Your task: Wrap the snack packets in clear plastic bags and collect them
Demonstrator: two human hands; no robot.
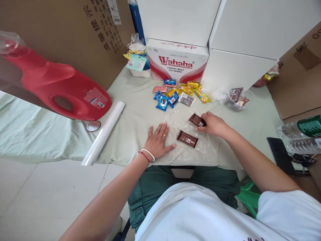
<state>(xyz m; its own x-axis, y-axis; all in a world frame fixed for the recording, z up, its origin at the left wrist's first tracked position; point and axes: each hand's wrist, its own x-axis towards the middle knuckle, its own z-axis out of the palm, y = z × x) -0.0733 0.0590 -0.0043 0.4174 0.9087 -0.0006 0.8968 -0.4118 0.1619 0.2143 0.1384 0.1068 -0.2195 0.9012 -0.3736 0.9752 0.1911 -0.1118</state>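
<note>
A sheet of clear plastic film [203, 150] lies crinkled on the cloth in front of me. My left hand [158, 142] rests flat on the film's left side, fingers spread, holding nothing. A brown wrapped snack bar [187, 139] lies on the film between my hands. My right hand [211, 124] pinches the right end of a second brown snack bar [196, 119], just beyond the first one. Part of that bar is covered by the fingers, and I cannot tell whether it is lifted off the film.
Several small wrapped snacks [173, 99] are heaped before the Wahaha box [178, 62]. A film roll [104, 134] and a big red bottle [72, 90] stand at left. A clear bag with cocoa packets [237, 97] sits at right, plastic bottles [304, 128] beyond.
</note>
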